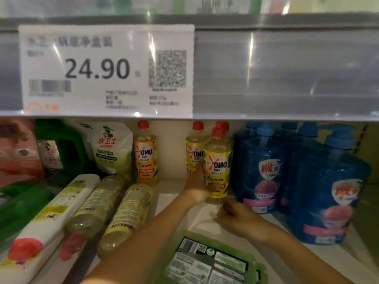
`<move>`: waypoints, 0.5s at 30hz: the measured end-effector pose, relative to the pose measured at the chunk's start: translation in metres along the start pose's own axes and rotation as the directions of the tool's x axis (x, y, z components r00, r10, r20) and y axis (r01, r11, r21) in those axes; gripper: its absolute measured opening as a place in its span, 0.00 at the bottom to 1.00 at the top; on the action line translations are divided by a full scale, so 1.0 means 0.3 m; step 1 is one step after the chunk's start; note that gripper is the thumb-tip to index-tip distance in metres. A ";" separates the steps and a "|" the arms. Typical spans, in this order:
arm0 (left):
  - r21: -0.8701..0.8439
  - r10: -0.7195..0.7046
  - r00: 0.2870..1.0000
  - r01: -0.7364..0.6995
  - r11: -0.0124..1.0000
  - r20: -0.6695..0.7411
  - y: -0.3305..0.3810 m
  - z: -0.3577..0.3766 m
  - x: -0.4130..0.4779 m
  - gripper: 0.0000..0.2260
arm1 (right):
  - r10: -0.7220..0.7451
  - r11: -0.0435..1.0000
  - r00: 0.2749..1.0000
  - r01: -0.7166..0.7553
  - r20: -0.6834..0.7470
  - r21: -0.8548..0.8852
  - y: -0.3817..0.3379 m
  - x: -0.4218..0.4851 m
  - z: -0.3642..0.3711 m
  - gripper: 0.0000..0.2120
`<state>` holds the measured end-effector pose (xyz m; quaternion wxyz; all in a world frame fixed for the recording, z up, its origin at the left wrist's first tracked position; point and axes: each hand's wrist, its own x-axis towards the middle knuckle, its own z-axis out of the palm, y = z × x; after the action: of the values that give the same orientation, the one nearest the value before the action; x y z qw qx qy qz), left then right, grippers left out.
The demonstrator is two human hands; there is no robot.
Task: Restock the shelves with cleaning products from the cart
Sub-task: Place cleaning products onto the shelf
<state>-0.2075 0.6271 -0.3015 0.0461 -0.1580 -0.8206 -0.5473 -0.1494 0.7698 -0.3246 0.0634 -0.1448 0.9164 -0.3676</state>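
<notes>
On the white shelf (pixel 171 203), between an orange bottle (pixel 145 156) and blue pump bottles (pixel 264 165), the left hand (pixel 195 181) grips the yellow bottle (pixel 218 167) low down. The right hand (pixel 235 212) hangs loosely curled and empty by its base. The bottle is full, so probably heavyish and slick; the labelled waist looks the safest hold. Headroom is tight.

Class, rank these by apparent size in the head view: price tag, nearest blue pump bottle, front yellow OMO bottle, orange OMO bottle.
1. price tag, closest to the camera
2. nearest blue pump bottle
3. front yellow OMO bottle and orange OMO bottle: alike; the yellow one stands nearer, so unranked.
</notes>
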 end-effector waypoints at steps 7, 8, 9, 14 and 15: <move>0.032 0.037 0.995 -0.040 0.999 0.092 0.027 0.039 0.019 0.29 | -0.009 0.952 0.970 0.083 0.243 -0.294 -0.015 -0.006 -0.017 0.20; 0.034 0.023 0.996 -0.026 0.999 0.089 0.030 0.041 0.018 0.30 | -0.009 0.944 0.969 0.089 0.245 -0.317 -0.017 -0.008 -0.020 0.17; 0.031 0.014 0.997 -0.017 0.999 0.081 0.034 0.042 0.013 0.31 | -0.010 0.936 0.971 0.093 0.240 -0.339 -0.017 -0.008 -0.019 0.13; 0.084 -0.053 0.992 0.044 0.995 0.115 0.051 0.014 -0.007 0.32 | -0.040 0.882 0.979 0.129 0.200 -0.454 -0.015 -0.019 0.013 0.08; 0.106 -0.095 0.987 0.081 0.991 0.132 0.057 -0.002 -0.015 0.31 | -0.048 0.879 0.980 0.133 0.193 -0.458 -0.013 -0.018 0.015 0.10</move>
<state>-0.1980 0.6315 -0.2873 -0.0266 -0.1560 -0.8546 -0.4947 -0.1425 0.7660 -0.3251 0.0899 -0.2305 0.9610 -0.1238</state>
